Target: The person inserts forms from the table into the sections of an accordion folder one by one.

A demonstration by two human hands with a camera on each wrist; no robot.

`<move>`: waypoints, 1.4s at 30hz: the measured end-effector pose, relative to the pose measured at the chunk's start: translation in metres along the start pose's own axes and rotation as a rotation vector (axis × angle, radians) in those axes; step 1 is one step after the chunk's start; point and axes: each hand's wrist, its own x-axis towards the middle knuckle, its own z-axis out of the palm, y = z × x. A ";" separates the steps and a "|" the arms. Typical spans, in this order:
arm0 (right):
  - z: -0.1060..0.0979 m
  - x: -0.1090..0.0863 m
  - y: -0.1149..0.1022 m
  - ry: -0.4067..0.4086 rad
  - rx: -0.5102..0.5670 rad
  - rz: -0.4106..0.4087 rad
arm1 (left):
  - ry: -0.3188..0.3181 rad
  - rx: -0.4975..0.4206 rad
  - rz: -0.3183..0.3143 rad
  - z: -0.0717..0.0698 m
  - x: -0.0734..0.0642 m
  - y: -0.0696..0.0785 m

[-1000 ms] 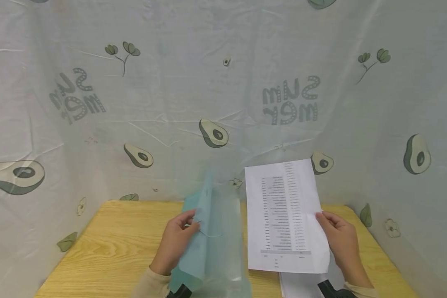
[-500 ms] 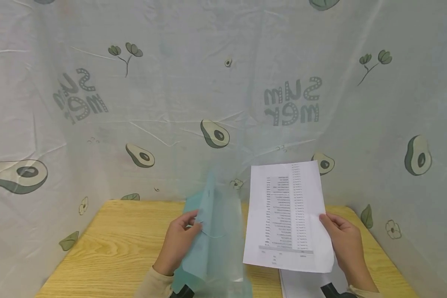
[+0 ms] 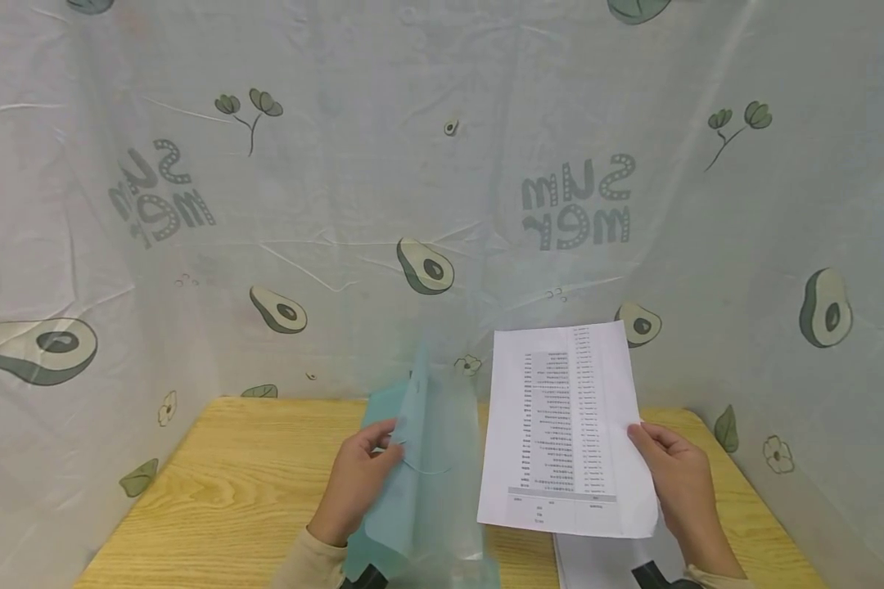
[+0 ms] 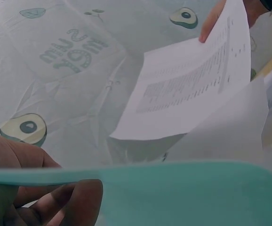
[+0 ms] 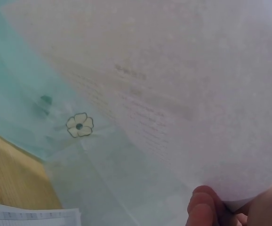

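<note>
My left hand (image 3: pixel 355 478) pinches the upright flap of a translucent teal plastic folder (image 3: pixel 394 511) between thumb and fingers. The folder stands partly opened, a thin string loop hanging from the flap. In the left wrist view the flap's edge (image 4: pixel 183 188) crosses the thumb and fingers. To the right of the folder, my right hand (image 3: pixel 681 483) grips a printed sheet of paper (image 3: pixel 552 417) by its right edge, thumb on the printed face. The sheet is raised and tilted, filled with a table of small text. From the right wrist, the sheet's back (image 5: pixel 197 56) hides most of the folder.
Beneath the raised sheet, more white paper (image 3: pixel 611 563) lies on the wooden table (image 3: pixel 250 483) by the right forearm. Behind the table hangs a pale curtain (image 3: pixel 339 188) printed with avocados. Bare wood shows left of the folder.
The raised sheet's lower end has swung slightly left, toward the folder, still in the right hand. My left hand keeps its pinch on the flap, nearly unmoved.
</note>
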 end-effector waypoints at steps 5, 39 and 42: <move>0.000 -0.001 -0.002 -0.010 0.008 0.016 | 0.004 0.006 0.000 0.000 -0.001 -0.001; 0.050 -0.024 -0.022 -0.191 -0.004 -0.034 | -0.017 0.078 0.022 0.004 -0.003 0.000; 0.056 -0.027 -0.024 -0.191 -0.030 -0.055 | -0.016 0.081 0.029 0.005 -0.003 0.000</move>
